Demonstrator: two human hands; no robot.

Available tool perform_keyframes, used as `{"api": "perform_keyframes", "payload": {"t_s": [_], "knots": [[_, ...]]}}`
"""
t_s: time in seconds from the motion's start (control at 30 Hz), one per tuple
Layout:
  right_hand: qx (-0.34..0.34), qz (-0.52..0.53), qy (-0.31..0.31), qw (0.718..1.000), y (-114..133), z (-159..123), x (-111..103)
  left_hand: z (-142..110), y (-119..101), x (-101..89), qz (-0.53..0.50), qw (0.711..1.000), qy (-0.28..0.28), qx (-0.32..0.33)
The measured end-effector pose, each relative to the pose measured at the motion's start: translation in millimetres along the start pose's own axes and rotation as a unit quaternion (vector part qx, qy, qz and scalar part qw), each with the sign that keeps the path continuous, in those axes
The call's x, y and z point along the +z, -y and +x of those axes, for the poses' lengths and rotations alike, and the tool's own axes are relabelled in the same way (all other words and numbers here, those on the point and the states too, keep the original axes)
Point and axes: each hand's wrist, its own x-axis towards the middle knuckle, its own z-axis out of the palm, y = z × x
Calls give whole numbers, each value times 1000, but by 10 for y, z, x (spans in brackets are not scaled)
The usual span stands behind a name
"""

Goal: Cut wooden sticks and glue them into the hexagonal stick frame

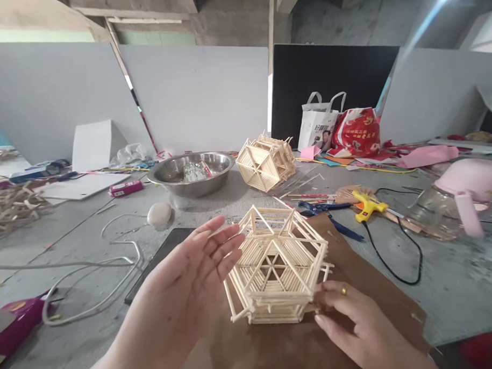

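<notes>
A hexagonal wooden stick frame [274, 291] made of thin pale sticks stands in front of me on a brown sheet [353, 256]. Spokes cross at the middle of its open top. My left hand [185, 289] is beside it on the left, palm turned up and fingers stretched out, with nothing in it. At the frame's lower right corner, my right hand [351, 315], with a ring on one finger, grips the stick ends between thumb and fingers. A similar finished-looking stick frame [261, 165] lies tilted farther back.
A steel basin [192, 186] stands at the back left. Blue scissors [331, 211], a yellow glue gun [368, 206] with a black cord and a pink-lidded jug [440, 204] are on the right. A purple glue gun [20, 324] and white cable [137, 253] lie left.
</notes>
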Motion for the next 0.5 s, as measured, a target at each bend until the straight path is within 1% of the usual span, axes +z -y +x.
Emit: {"api": "perform_keyframes", "payload": {"t_s": [0.03,0.1,0.17,0.2,0.23,0.3,0.37,0.43,0.5], "knots": [[8,3,-2,1000,-63,5,-83,34,19,7,7,1000,1,-14],[51,-7,-28,998,-254,56,-260,103,53,-2,9,1000,0,-24],[97,-50,-87,990,-516,168,-426,149,68,-24,3,1000,10,-24],[128,-86,-117,981,-659,243,-496,160,70,-32,3,1000,17,-24],[156,-118,-117,974,-801,324,-553,162,69,-38,4,999,23,-28],[198,-152,-78,965,-1054,485,-626,150,64,-41,9,999,27,-41],[213,-162,-65,961,-1241,612,-649,138,64,-46,14,998,29,-47],[217,-160,-67,961,-1348,685,-635,146,74,-74,21,998,32,-40],[212,-151,-68,963,-1375,713,-606,179,91,-130,24,999,39,-25]]}}
